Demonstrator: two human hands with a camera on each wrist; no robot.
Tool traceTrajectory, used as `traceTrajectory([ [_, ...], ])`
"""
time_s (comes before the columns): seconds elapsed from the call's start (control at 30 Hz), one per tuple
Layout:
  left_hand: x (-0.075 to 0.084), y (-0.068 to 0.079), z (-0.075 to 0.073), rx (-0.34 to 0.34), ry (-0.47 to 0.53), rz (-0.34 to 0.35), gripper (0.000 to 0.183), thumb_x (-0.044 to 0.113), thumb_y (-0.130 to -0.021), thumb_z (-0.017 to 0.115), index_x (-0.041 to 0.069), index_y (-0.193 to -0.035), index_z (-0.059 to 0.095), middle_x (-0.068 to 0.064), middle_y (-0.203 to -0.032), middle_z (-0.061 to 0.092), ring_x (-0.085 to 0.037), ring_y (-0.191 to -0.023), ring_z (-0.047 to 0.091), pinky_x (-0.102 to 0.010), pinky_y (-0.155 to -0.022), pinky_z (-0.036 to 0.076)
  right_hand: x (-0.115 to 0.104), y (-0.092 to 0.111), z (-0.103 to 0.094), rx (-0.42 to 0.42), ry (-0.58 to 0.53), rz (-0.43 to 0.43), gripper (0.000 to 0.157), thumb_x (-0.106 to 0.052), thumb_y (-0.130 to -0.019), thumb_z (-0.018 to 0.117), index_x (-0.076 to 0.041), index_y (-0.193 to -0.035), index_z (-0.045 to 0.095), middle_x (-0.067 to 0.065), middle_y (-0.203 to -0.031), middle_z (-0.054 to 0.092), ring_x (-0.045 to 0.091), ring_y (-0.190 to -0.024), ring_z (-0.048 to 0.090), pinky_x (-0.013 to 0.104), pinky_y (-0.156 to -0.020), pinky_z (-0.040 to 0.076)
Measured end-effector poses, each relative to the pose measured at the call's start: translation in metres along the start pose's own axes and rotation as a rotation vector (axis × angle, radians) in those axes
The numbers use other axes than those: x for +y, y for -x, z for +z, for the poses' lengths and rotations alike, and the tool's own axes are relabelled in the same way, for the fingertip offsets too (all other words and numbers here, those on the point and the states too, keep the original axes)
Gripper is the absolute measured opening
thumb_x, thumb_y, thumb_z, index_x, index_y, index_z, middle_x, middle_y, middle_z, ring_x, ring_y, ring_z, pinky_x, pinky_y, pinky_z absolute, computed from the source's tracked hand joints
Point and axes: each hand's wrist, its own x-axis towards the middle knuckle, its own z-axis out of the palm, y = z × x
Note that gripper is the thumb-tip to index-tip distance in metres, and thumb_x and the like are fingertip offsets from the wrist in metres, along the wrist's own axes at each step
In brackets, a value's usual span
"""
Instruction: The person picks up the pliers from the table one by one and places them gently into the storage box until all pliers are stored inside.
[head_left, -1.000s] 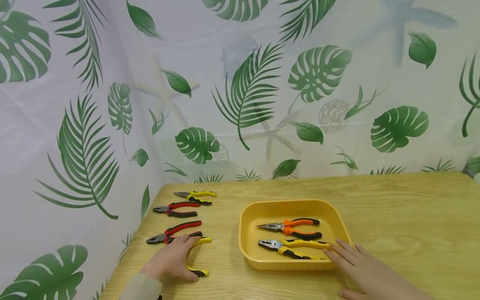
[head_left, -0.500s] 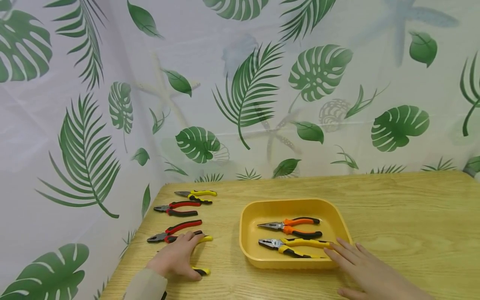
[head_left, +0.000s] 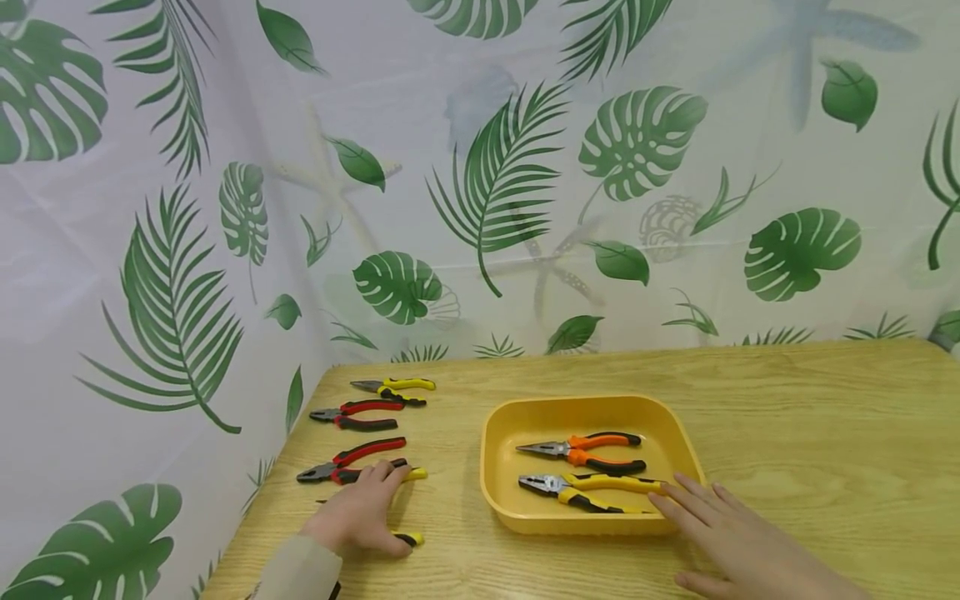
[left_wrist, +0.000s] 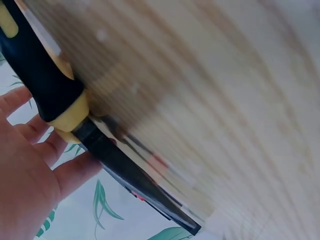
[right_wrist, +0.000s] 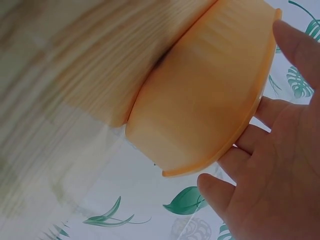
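In the head view, my left hand point(head_left: 358, 510) arches over a pair of pliers with yellow and black handles point(head_left: 411, 540) on the table. Its thumb lies by the near handle and its fingers by the far one; the hand hides most of the tool. The left wrist view shows the fingers against these pliers point(left_wrist: 135, 177), whose dark jaws are together. My right hand point(head_left: 727, 533) touches the rim of a yellow tray point(head_left: 491, 500) at its near right corner, fingers extended. Inside the tray lie orange-handled long-nose pliers point(head_left: 576, 450) and yellow-handled combination pliers point(head_left: 577, 490).
Red-handled pliers point(head_left: 330, 473) lie just beyond my left hand. Farther back are another red-handled pair point(head_left: 352, 414) and yellow-handled long-nose pliers point(head_left: 386, 386). The wood-grain table point(head_left: 810, 417) extends to the right. A leaf-printed curtain point(head_left: 525, 192) stands behind and to the left.
My left hand has shifted slightly to the right over the pliers, and a thin dark tip now shows beside it. The right hand stays at the tray's corner.
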Motion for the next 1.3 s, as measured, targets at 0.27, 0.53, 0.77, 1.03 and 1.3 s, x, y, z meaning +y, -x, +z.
traceTrajectory([
  [0.27,-0.001,0.001,0.002,0.022,-0.002,0.011,0.098,0.061,-0.059,0.068,0.006,-0.134,0.035,-0.011,-0.120,0.040,-0.028,-0.109,0.039,-0.044,-0.079,0.043,-0.001,0.000,0.000,-0.001,0.003,0.003,0.082,-0.062,-0.077,0.049,-0.008,-0.137,0.033,0.012,-0.137,0.034,0.037,-0.126,0.023,0.007,-0.085,-0.020],
  [0.53,0.000,0.001,0.004,0.041,-0.012,0.019,0.090,0.057,-0.063,0.068,0.009,-0.133,0.038,-0.009,-0.120,0.040,-0.026,-0.108,0.039,-0.043,-0.078,0.043,-0.001,0.000,0.000,-0.003,-0.011,0.014,0.082,-0.062,-0.077,0.049,-0.009,-0.138,0.032,0.012,-0.137,0.033,0.036,-0.126,0.023,0.007,-0.085,-0.019],
  [0.77,0.001,0.002,0.004,0.060,-0.014,0.050,0.086,0.053,-0.065,0.068,0.011,-0.133,0.037,-0.007,-0.118,0.040,-0.024,-0.105,0.039,-0.042,-0.078,0.043,-0.001,0.000,0.001,0.008,0.006,0.008,0.082,-0.062,-0.077,0.048,-0.009,-0.137,0.033,0.012,-0.137,0.034,0.036,-0.126,0.024,0.007,-0.086,-0.019],
  [1.03,0.007,0.003,-0.001,0.100,-0.104,0.054,0.085,0.052,-0.063,0.069,0.012,-0.132,0.039,-0.010,-0.121,0.040,-0.027,-0.108,0.038,-0.047,-0.077,0.041,-0.002,0.001,0.000,-0.005,0.002,0.033,0.082,-0.061,-0.076,0.051,-0.010,-0.138,0.032,0.011,-0.138,0.033,0.034,-0.127,0.023,0.007,-0.085,-0.019],
  [1.3,0.013,0.005,-0.004,0.212,-0.158,0.073,0.083,0.050,-0.060,0.070,0.014,-0.129,0.042,-0.009,-0.120,0.040,-0.028,-0.108,0.038,-0.054,-0.077,0.038,-0.001,0.000,0.001,-0.004,-0.003,0.023,0.081,-0.061,-0.077,0.049,-0.011,-0.138,0.032,0.011,-0.137,0.033,0.036,-0.126,0.023,0.007,-0.085,-0.019],
])
